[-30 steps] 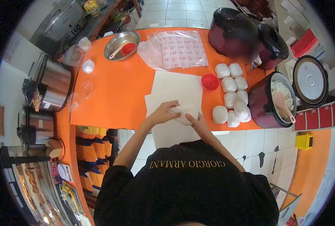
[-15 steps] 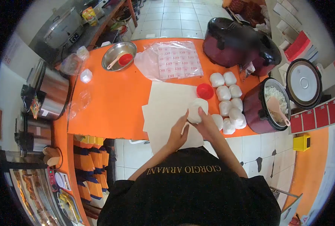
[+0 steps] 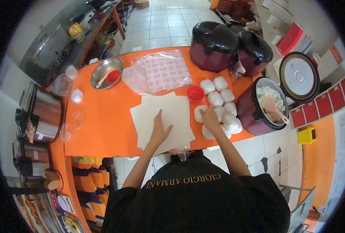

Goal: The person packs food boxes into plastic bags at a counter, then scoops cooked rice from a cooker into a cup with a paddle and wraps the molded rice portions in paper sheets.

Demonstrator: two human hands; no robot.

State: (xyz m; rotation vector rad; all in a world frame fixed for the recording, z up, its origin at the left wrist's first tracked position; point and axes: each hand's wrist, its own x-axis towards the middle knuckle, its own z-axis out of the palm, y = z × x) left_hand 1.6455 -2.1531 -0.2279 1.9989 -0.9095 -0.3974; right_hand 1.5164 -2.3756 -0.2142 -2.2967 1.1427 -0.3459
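While one hand (image 3: 212, 120) touches one packet (image 3: 198, 113), sheets (image 3: 144, 115) overlap.

Soft, fairly bright light; pale, square, glossy floor tiles (image 3: 159, 29) catch sheen at twelve o'clock, a domed, shiny black lid (image 3: 214, 35) glints at one; wide-angle edges curve into black corners.

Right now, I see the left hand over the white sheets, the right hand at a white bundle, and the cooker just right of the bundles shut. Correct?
Not shut: in the head view that cooker stands open, with rice and a paddle showing. Left hand over the sheets, right hand at a bundle: both correct.
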